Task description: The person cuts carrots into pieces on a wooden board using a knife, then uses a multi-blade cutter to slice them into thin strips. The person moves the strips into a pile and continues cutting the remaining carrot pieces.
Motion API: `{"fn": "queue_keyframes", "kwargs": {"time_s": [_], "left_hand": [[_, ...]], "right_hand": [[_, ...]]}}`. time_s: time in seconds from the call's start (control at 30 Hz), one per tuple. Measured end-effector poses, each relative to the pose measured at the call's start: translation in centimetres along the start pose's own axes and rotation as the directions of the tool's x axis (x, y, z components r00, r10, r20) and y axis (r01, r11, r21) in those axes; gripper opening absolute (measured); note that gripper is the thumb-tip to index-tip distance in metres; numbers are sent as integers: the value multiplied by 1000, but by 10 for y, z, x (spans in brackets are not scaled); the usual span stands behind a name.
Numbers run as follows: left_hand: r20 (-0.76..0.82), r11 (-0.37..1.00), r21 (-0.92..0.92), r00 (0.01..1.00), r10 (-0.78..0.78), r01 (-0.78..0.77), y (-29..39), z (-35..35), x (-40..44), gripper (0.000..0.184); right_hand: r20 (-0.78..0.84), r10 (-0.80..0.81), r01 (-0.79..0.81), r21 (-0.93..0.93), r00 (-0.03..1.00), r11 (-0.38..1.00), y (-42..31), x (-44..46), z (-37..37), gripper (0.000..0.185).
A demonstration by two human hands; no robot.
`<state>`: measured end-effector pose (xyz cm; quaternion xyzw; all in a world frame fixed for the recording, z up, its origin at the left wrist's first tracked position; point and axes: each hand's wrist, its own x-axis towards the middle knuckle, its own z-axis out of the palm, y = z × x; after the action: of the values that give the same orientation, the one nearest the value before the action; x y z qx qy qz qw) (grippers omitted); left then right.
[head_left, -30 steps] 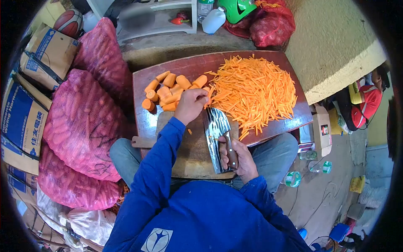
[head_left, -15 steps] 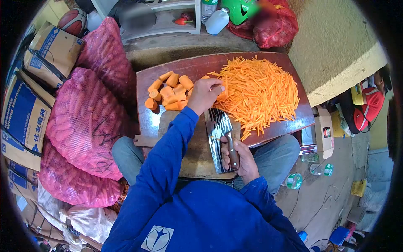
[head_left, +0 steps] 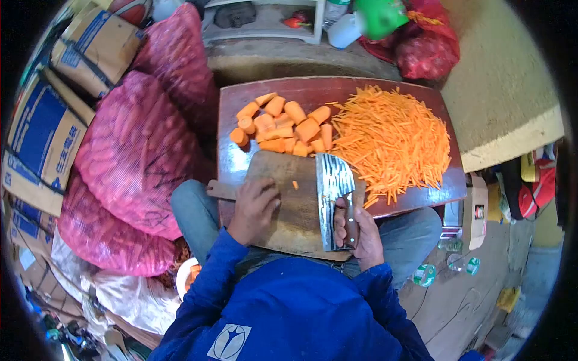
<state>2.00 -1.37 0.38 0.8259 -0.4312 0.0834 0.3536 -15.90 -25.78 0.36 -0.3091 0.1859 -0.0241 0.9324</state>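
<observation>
A wide-bladed cleaver [head_left: 335, 180] with a brown riveted handle stands in my right hand [head_left: 365, 236], whose fingers wrap round the handle. Its blade lies over the right part of a worn wooden cutting board [head_left: 292, 222]. At the board's left side, near its handle, rests my left hand [head_left: 255, 210], fingers bent and slightly apart, with nothing visible in it. One small carrot bit [head_left: 295, 185] lies on the board between the hands. Beyond the board are peeled carrot chunks [head_left: 278, 123], with a large heap of carrot sticks [head_left: 394, 144] to their right.
A dark red table [head_left: 355, 84] carries the carrots. Pink mesh sacks [head_left: 135, 156] and strapped cardboard boxes [head_left: 45, 138] crowd the left. A white container [head_left: 186, 278] with orange pieces sits by my left arm. Plastic bottles [head_left: 424, 275] lie on the floor at right.
My left hand has moved from beside the carrot heap back to the board's left side. More carrot chunks are now in view. The right hand keeps the cleaver, and the view has shifted.
</observation>
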Motion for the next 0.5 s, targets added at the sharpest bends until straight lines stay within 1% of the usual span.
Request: {"fn": "queue_keyframes", "kwargs": {"time_s": [0.07, 0.1, 0.17, 0.23, 0.27, 0.33, 0.43, 0.5], "left_hand": [[-16, 1000, 16, 1000, -25, 26, 2, 0, -19, 29], [-24, 999, 18, 999, -30, 30, 4, 2, -24, 30], [-78, 999, 18, 996, -40, 42, -1, 9, -22, 27], [-54, 997, -44, 997, -64, 61, -6, 11, -16, 22], [-69, 996, -37, 995, -79, 76, -8, 12, -12, 22], [-48, 995, -73, 996, -71, 68, -11, 14, -6, 18], [-54, 998, -39, 997, -56, 54, -13, 17, -5, 14], [-61, 997, -49, 996, -57, 54, -13, 17, -6, 15]], "right_hand": [[-6, -24, 24, -27, 1000, 999, 0, 2, 2, 50], [5, -8, 8, -34, 1000, 999, 0, 3, 3, 50], [7, -29, 29, -4, 1000, 1000, 0, 3, 5, 50], [27, -13, 14, -12, 1000, 1000, 2, 5, 0, 50], [27, -25, 26, -17, 999, 1000, 3, 5, -2, 51], [15, -39, 39, -32, 999, 999, 2, 5, 0, 51], [6, -42, 43, -59, 999, 997, 2, 3, 0, 51], [1, -41, 41, -61, 999, 997, 2, 3, 0, 51]]}}
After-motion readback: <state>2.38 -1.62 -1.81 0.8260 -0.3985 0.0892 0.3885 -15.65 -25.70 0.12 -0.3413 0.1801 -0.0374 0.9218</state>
